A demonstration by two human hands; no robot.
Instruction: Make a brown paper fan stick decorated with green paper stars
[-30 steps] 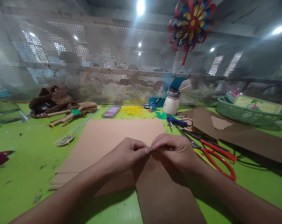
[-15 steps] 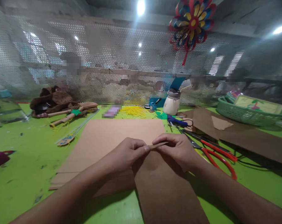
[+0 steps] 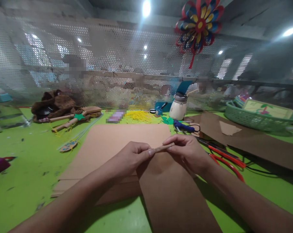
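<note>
1. Currently, the left hand (image 3: 134, 153) is pinching one end of the narrow, turned-over edge of a brown paper strip (image 3: 175, 191), its grip pressing thumb against fingers.
2. Beside it, the right hand (image 3: 190, 152) is holding the other end of that edge, its grip narrowing to thumb and fingertips; whether the edge is folded or rolled, I cannot tell.
3. From both hands, the strip is sloping toward the person and running out at the bottom of the view.
4. Behind and to the left, a stack of tan sheets (image 3: 112, 139) is lying on the green table (image 3: 20, 191).
5. Near the right forearm, red-handled scissors (image 3: 226, 155) are resting partly hidden.
6. Farther back, a blue glue gun (image 3: 185, 126) is lying before a cream jar (image 3: 178, 109), while yellow strands (image 3: 139, 116) are spreading leftward of it.
7. At far right, a green basket (image 3: 253, 119) is standing behind a larger brown sheet (image 3: 260, 147).
</note>
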